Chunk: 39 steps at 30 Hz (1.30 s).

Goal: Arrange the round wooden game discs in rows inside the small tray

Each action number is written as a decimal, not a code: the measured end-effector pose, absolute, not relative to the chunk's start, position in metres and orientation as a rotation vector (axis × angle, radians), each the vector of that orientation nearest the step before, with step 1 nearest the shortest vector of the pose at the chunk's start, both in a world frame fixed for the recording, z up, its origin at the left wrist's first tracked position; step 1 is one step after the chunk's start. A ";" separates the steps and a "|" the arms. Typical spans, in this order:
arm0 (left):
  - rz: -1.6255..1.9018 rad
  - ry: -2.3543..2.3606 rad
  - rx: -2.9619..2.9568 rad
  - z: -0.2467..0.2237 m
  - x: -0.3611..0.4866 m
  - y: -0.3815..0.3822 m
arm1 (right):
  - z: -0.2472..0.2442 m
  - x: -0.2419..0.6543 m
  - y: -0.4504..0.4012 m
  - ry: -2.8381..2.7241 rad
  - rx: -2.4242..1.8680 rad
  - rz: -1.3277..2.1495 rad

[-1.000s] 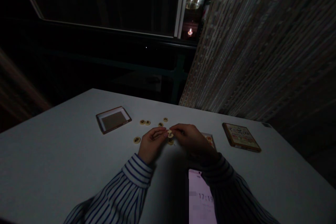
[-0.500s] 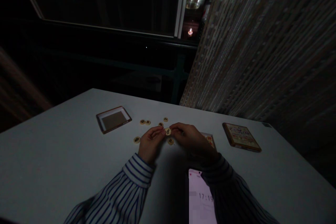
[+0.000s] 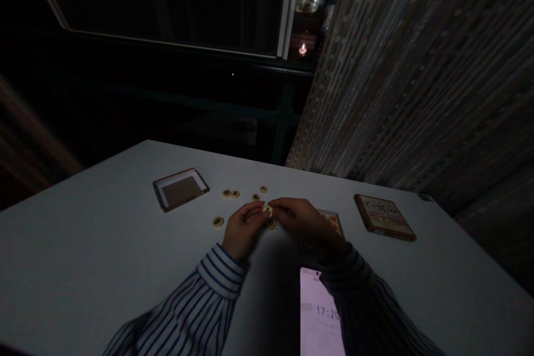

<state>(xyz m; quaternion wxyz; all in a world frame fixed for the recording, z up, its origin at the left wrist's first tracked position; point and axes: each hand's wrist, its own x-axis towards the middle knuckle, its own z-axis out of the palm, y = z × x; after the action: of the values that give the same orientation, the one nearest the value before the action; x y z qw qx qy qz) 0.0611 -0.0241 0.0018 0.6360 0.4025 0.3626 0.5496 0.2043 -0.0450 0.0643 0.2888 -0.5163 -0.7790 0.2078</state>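
Observation:
Between the fingertips of my left hand [image 3: 241, 229] and my right hand [image 3: 306, 225] is a round cream xiangqi piece [image 3: 267, 210] with a dark character. Both hands pinch it, one from each side, above the table. Just below it another piece [image 3: 272, 224] lies partly hidden by my right fingers. More pieces lie beyond my hands: a touching pair [image 3: 227, 193], one single piece [image 3: 263, 189] and another piece [image 3: 256, 197]. Left of my left hand rests a further piece [image 3: 218, 222]. Behind my right hand, a tray of pieces with red characters [image 3: 332, 219] is partly covered.
On the white table [image 3: 104, 245] an open shallow box [image 3: 181, 189] lies at the left and a printed box lid [image 3: 384, 216] at the right. A lit phone [image 3: 319, 317] sits under my right forearm. A string curtain [image 3: 375, 67] hangs at the back right, beside a dark window.
The piece between my fingers has tilted, and its face shows less fully. My left hand has shifted slightly to the right. The phone's displayed number went from 17:19 to 17:20.

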 end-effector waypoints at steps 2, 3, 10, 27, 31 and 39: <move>1.249 0.842 0.933 0.002 0.061 -0.024 | 0.066 0.203 -0.046 -2.110 -1.353 0.554; 1.249 0.850 0.942 0.002 0.061 -0.025 | 0.066 0.203 -0.046 -2.120 -1.347 0.554; 1.243 0.891 1.007 0.005 0.060 -0.026 | 0.065 0.203 -0.045 -2.153 -1.367 0.518; 1.241 0.799 0.928 -0.002 0.061 -0.023 | 0.071 0.206 -0.049 -2.104 -1.379 0.554; 1.239 0.803 0.865 0.002 0.061 -0.025 | 0.073 0.206 -0.052 -2.113 -1.383 0.537; 1.261 0.763 0.839 0.006 0.062 -0.026 | 0.073 0.204 -0.051 -2.239 -1.387 0.331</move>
<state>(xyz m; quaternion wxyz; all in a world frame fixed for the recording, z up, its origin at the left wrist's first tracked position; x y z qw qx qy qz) 0.0624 -0.0264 0.0059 0.6614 0.3711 0.3374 0.5576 0.2043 -0.0509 0.0728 0.2410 -0.5072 -0.8186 0.1210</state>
